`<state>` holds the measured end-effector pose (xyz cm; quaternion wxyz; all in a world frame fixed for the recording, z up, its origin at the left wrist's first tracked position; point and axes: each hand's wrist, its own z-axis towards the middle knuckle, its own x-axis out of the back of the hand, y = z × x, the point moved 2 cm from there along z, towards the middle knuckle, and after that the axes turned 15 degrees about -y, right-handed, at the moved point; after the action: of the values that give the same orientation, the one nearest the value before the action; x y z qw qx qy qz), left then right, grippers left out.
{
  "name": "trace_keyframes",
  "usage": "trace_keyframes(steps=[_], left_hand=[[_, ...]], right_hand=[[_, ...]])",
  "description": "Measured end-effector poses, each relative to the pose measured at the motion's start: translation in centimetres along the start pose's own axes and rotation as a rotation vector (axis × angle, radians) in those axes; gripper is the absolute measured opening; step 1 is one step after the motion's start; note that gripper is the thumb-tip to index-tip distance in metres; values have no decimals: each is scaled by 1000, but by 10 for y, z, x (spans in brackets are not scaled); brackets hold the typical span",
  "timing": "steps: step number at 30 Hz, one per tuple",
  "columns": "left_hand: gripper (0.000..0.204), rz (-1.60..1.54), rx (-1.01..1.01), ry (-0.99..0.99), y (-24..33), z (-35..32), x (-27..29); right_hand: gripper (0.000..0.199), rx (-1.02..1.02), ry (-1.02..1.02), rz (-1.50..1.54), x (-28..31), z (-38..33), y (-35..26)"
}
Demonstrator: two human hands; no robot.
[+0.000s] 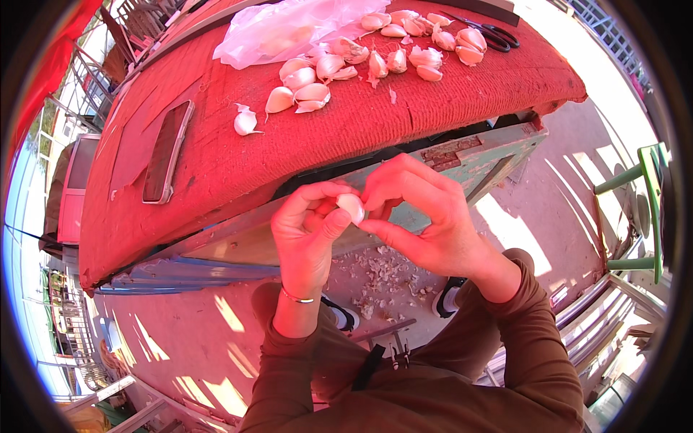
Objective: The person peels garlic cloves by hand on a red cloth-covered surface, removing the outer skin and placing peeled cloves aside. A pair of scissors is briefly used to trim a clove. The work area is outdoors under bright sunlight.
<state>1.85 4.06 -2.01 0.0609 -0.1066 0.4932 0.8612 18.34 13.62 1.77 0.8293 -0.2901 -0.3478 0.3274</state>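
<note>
A pale garlic clove (352, 207) is pinched between both hands, below the table's near edge. My left hand (307, 234) grips it with thumb and forefinger. My right hand (426, 216) has its fingertips on the clove's right side. Several unpeeled garlic cloves (317, 83) lie scattered on the red cloth-covered table (238, 151), more of them farther back (426, 43). Bits of garlic skin (379, 278) litter the floor between my feet.
A phone (167, 151) lies face up on the table's left part. A clear plastic bag (289, 25) sits at the back, and black scissors (494, 35) at the back right. A green stool (646, 209) stands to the right.
</note>
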Motion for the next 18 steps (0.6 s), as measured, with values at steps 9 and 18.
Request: trace_keyframes(steps=[9, 18], left_hand=[[24, 2, 10, 2, 2, 0, -1], [23, -42, 7, -20, 0, 0, -4]], right_hand=[[27, 37, -12, -63, 0, 1, 0], [21, 53, 3, -127, 3, 1, 0]])
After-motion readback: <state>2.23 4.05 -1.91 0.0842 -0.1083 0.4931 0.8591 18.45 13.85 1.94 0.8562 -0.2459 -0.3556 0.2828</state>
